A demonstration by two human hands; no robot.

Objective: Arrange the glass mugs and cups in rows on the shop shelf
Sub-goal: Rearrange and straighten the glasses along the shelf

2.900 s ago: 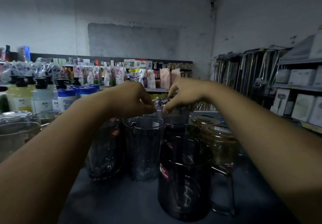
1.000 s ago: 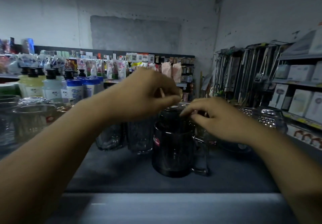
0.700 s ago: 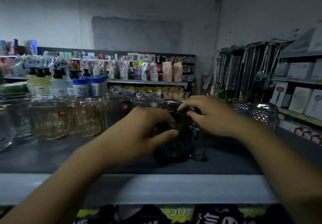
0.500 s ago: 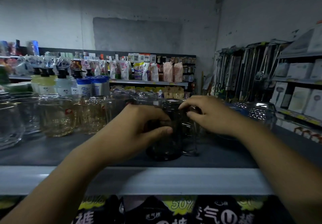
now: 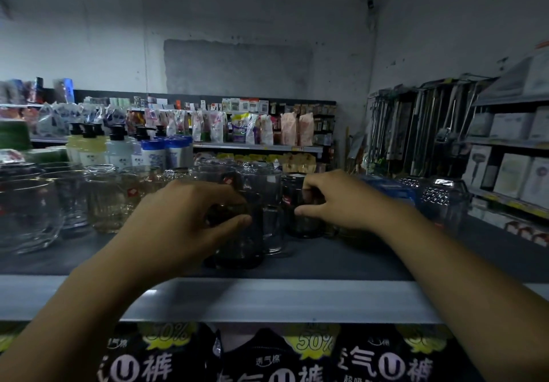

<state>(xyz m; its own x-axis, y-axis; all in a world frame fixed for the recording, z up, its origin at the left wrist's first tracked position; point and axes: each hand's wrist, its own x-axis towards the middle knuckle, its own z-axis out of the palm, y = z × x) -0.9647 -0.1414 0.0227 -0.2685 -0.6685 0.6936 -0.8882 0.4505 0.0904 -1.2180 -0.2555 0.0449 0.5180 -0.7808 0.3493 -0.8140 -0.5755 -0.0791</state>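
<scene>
**Both hands on dark mugs at the middle of the shelf**

Your left hand (image 5: 184,221) is curled round the front dark mug (image 5: 242,242). The fingers wrap over its upper part and the thumb lies across the side facing you. This mug stands upright near the front of the shelf (image 5: 341,259), just left of centre in the frame.

Your right hand (image 5: 341,200) holds the rear dark mug (image 5: 292,221). The fingers are bent over its rim and the thumb presses on its side, pointing toward the left of the frame. That mug stands further back and a little to the right, with a small red label on its wall.

A tall clear mug (image 5: 271,191) stands between the two dark ones, just beside both. You cannot tell whether it touches either.

Left of centre, a row of clear and amber-tinted glasses (image 5: 104,203) runs toward the edge of the frame. The row ends in a round glass bowl (image 5: 26,215) at the far left.

Behind the glasses, at middle left, stand pump bottles (image 5: 89,146). At middle right, past your right wrist, a patterned glass jar (image 5: 445,200) sits on the shelf with a blue box (image 5: 389,188) beside it.

White boxes (image 5: 511,173) fill the racks at the right edge. Under the shelf's pale front lip, along the bottom of the frame, sit dark packs (image 5: 312,349) printed with "50%".
</scene>
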